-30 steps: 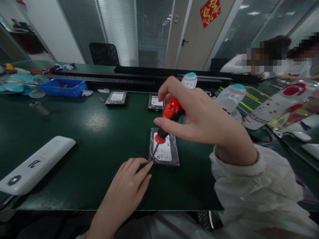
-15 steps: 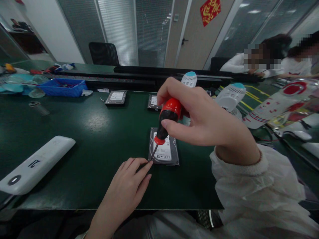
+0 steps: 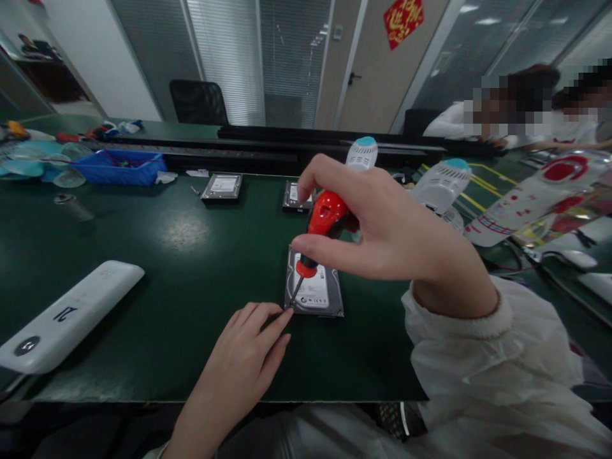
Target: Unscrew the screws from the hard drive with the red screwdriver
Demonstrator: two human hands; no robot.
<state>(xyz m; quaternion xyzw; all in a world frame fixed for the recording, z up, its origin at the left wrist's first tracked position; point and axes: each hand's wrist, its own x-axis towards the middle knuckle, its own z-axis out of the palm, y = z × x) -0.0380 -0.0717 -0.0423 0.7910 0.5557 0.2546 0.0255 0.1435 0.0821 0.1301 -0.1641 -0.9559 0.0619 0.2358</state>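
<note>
A hard drive (image 3: 318, 291) with a white label lies flat on the green table (image 3: 167, 268) in front of me. My right hand (image 3: 387, 233) is closed round the red and black handle of a screwdriver (image 3: 321, 229), whose thin tip rests at the drive's near left corner. My left hand (image 3: 248, 360) lies on the table with its fingers together, the fingertips touching that same corner next to the tip. I cannot see anything held in the left fingers.
Two more hard drives (image 3: 222, 187) (image 3: 295, 196) lie further back. A long white device (image 3: 67, 315) sits at the left, a blue tray (image 3: 122, 168) at the back left. White fan-like units (image 3: 440, 185) and a plastic-wrapped object (image 3: 535, 197) crowd the right. Two people sit at the far right.
My right hand's fingers have shifted round the screwdriver handle, which has turned slightly in place. The left hand and the drive have stayed where they were.
</note>
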